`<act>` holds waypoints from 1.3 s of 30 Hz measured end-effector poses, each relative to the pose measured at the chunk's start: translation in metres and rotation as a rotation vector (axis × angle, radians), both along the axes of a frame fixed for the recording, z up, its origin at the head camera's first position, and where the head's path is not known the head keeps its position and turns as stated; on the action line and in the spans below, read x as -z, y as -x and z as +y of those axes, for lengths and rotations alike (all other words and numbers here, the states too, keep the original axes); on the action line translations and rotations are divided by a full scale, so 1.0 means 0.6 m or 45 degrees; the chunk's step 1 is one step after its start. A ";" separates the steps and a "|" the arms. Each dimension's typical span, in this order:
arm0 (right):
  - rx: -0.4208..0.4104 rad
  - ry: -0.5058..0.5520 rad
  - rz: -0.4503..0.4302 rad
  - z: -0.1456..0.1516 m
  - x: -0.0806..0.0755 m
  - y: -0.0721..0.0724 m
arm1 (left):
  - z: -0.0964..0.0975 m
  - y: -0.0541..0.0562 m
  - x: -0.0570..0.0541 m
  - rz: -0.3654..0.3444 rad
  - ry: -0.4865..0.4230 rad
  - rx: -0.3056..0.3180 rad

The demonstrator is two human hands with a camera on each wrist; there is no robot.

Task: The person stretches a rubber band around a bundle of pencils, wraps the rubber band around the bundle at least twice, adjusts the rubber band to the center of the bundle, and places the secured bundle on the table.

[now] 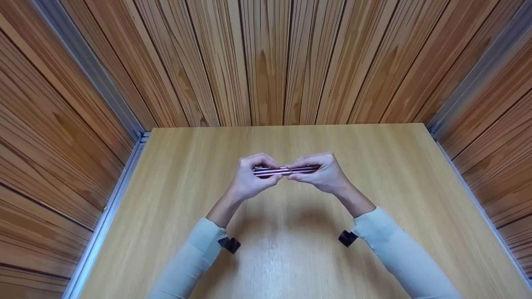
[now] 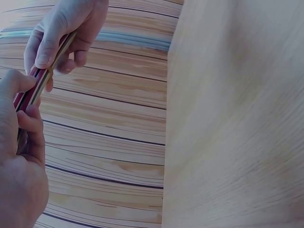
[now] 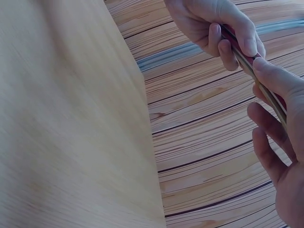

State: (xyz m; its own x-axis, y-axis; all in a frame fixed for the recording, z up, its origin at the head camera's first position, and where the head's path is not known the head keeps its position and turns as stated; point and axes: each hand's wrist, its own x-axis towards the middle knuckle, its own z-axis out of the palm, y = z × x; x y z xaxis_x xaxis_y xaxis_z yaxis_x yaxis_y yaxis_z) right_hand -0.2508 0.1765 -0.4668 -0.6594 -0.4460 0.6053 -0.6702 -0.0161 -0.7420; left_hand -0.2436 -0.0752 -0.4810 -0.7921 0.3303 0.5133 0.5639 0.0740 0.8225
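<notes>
Both hands hold a slim bundle of pencils (image 1: 285, 170), level above the table and striped in red, dark and pale tones. My left hand (image 1: 250, 178) grips its left half, thumb on the near side and fingers on the far side. On the right half, my right hand (image 1: 326, 174) pinches it the same way, fingertips close to those of the left. A thin yellowish band circles the bundle (image 3: 267, 92) near its middle in the right wrist view. Palms and fingers partly cover both ends.
Below the hands spreads a light wooden table (image 1: 266, 257), with shadows of the arms on it. Plank walls (image 1: 266, 62) stand behind and at both sides, with grey metal rails (image 1: 104, 211) along the edges. Small black cameras (image 1: 230, 245) sit at the cuffs.
</notes>
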 end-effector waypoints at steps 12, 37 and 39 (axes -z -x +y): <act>0.091 -0.114 0.047 0.013 0.003 0.002 | -0.012 0.010 -0.005 0.123 0.030 0.010; 0.161 -0.183 0.079 0.023 0.005 0.004 | -0.026 0.019 -0.012 0.030 0.079 0.033; 0.160 -0.191 0.066 0.024 0.006 0.007 | -0.027 0.023 -0.011 0.050 0.104 0.014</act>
